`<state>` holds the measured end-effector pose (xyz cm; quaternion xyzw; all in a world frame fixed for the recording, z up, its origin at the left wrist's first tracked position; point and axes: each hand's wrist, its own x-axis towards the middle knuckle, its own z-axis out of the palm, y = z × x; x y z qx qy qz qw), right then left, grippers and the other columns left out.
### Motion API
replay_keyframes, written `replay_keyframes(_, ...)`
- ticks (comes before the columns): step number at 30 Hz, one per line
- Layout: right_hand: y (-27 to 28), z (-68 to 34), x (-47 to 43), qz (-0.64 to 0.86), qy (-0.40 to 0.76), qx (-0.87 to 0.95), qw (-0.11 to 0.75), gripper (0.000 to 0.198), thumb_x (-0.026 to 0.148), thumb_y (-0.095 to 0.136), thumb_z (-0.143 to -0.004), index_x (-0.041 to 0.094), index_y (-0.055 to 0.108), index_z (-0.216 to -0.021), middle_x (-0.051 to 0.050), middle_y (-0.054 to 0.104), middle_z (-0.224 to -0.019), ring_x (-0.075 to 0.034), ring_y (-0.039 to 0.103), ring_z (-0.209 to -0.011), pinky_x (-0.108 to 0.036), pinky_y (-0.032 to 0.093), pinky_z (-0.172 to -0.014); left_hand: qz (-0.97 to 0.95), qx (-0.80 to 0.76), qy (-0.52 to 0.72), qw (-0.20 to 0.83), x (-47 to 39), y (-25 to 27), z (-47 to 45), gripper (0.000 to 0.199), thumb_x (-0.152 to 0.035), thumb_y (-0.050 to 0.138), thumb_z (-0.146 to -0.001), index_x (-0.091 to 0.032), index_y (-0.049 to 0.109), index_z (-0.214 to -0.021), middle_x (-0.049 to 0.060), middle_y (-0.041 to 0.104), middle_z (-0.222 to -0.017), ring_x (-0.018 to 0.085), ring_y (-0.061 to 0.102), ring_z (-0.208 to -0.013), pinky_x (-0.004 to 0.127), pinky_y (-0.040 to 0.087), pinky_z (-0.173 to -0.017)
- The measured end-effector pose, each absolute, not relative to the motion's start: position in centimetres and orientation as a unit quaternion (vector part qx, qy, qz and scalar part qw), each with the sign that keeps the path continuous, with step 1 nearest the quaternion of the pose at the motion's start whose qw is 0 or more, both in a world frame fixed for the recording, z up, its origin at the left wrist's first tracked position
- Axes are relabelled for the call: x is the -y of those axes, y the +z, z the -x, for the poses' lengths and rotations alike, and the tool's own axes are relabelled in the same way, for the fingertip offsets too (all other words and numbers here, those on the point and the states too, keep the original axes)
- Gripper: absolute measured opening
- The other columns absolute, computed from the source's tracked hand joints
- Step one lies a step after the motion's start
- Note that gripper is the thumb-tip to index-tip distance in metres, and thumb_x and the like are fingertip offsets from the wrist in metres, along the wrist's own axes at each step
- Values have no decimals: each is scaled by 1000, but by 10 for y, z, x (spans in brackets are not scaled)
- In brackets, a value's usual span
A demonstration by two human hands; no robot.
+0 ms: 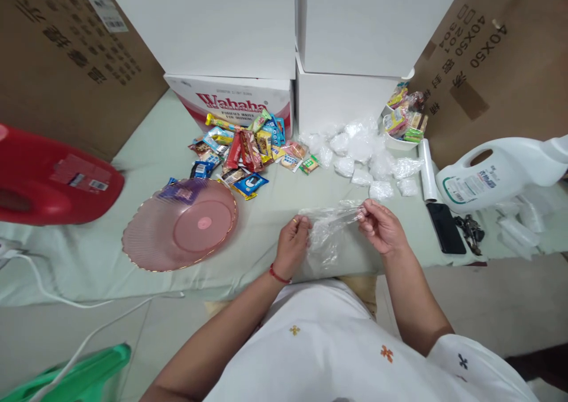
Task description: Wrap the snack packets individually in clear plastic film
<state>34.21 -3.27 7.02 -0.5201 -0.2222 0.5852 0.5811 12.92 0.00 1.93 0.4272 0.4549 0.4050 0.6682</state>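
Observation:
Stretched between my two hands is a thin, clear plastic bag (328, 230), crumpled and hanging just above the table's front edge. My left hand (293, 242), with a red bracelet at the wrist, pinches its left side. At the upper right corner, my right hand (380, 224) grips it between thumb and fingers. Beyond the hands lie several crumpled clear plastic bundles (359, 148). Left of those is a heap of colourful wrapped snacks (244, 151). A pink, see-through bowl (146, 245) with a gold scalloped rim stands left of my left hand.
A red jug (57, 177) lies at the left, a white detergent bottle (483, 180) at the right. Near it are a black phone (446, 229), keys (470, 233), a plastic roll (427, 171) and white tubs of snacks (399, 143). White boxes (346, 100) and cardboard (501, 65) wall the back.

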Motion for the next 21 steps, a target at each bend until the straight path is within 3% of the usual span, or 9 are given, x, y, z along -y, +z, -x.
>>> replay_keyframes(2, 66, -358, 32, 526, 570, 220, 592, 40, 46, 85, -70, 21, 55, -70, 3, 57, -63, -5, 36, -42, -18, 28, -34, -399, -470, 422, 665, -1, 20, -125, 52, -72, 66, -82, -22, 54, -75, -8, 36, -57, 9, 33, -49, 22, 31, -45)
replay_keyframes(4, 61, -371, 30, 520, 554, 206, 616, 39, 49, 85, -72, 21, 58, -72, 2, 58, -65, -7, 43, -46, -18, 35, -36, -377, -478, 432, 665, -3, 20, -121, 53, -73, 66, -82, -22, 53, -76, -7, 37, -59, 9, 33, -49, 22, 29, -44)
replay_keyframes(8, 52, -365, 30, 515, 547, 159, 640, 57, 77, 66, -81, 22, 66, -95, -8, 72, -88, -19, 69, -79, -32, 63, -69, -348, -482, 456, 662, -5, 19, -121, 53, -75, 63, -84, -22, 58, -82, -8, 32, -58, 9, 27, -48, 22, 28, -43)
replay_keyframes(11, 45, -332, 39, 546, 559, 128, 611, 75, 90, 49, -81, 22, 64, -109, -14, 74, -103, -28, 71, -100, -46, 64, -82, -344, -497, 475, 639, -6, 18, -125, 54, -76, 59, -86, -23, 61, -90, -8, 33, -59, 9, 28, -48, 23, 29, -44)
replay_keyframes(14, 37, -290, 50, 572, 567, 132, 578, 75, 88, 53, -81, 22, 64, -116, -15, 72, -115, -29, 68, -111, -44, 63, -83, -362, -515, 482, 609, -2, 17, -127, 53, -76, 55, -88, -24, 63, -95, -7, 36, -60, 11, 33, -50, 24, 31, -46)
replay_keyframes(16, 33, -268, 51, 593, 548, 175, 564, 63, 78, 67, -79, 23, 66, -110, -11, 71, -114, -26, 67, -107, -38, 62, -81, -391, -515, 478, 594, 1, 16, -127, 51, -74, 55, -90, -24, 64, -98, -6, 38, -59, 12, 35, -50, 25, 31, -48)
replay_keyframes(18, 29, -257, 45, 610, 518, 225, 556, 48, 66, 78, -73, 23, 67, -93, -6, 71, -99, -21, 66, -94, -31, 59, -77, -417, -511, 472, 585, 3, 15, -125, 51, -73, 55, -90, -24, 66, -98, -6, 39, -57, 12, 37, -50, 25, 32, -49)
replay_keyframes(21, 24, -269, 31, 621, 478, 233, 576, 41, 58, 79, -72, 22, 61, -79, -1, 66, -84, -16, 61, -78, -27, 55, -68, -424, -522, 475, 567, -3, 14, -118, 52, -74, 54, -90, -24, 65, -96, -6, 39, -57, 12, 37, -49, 25, 32, -48)
